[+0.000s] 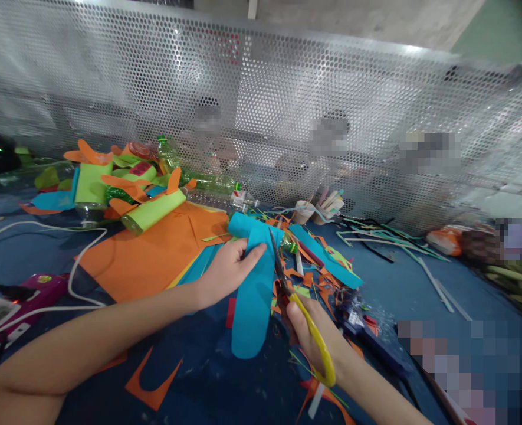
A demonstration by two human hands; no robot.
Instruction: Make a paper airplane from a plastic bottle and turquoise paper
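Note:
My left hand (pixel 229 267) pinches a strip of bright blue paper (pixel 252 313) with a rounded lower end, its thumb on top near the upper part. My right hand (pixel 316 330) grips scissors (pixel 321 342) with yellow handles. Their dark blades point up and away along the right edge of the blue paper; I cannot tell whether they touch it. Beyond my left hand, more blue paper lies across the strip's top, with a clear bottle neck and green cap (pixel 292 246) sticking out to the right. Orange paper sheets (pixel 141 260) lie to the left of that.
Paper-wrapped bottles (pixel 154 213) pile up at the back left. Orange scraps (pixel 154 381) litter the table. A dark blue glue gun (pixel 371 342) lies right, a magenta power strip (pixel 43 298) with white cable left. Cups of markers (pixel 327 208) stand before a perforated metal screen (pixel 278 118).

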